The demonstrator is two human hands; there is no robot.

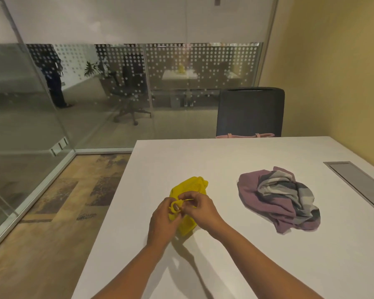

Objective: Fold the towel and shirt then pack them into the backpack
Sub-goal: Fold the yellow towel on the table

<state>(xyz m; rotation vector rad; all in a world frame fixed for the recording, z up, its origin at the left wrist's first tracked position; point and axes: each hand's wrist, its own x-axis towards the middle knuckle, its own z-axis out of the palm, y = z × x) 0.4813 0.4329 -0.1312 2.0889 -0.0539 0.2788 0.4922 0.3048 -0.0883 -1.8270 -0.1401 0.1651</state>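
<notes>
Item: yellow towel point(190, 184), bunched, toward the surface's point(225, 156) left edge, long axis near-to-far. Both left hand point(162, 221) and right hand point(201, 210) meet over its near end, fingers point(188, 196) pinched on its yellow loop. Crumpled shirt point(279, 199) lies rightward, nearer the right hand, untouched. Pink strapped item point(244, 135) on chair point(249, 111) beyond the far edge, possibly the backpack; contents hidden.

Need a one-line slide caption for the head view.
Left hand and right hand pinch the crumpled yellow towel on the white table; the purple-and-grey shirt lies bunched to its right, untouched.
</notes>
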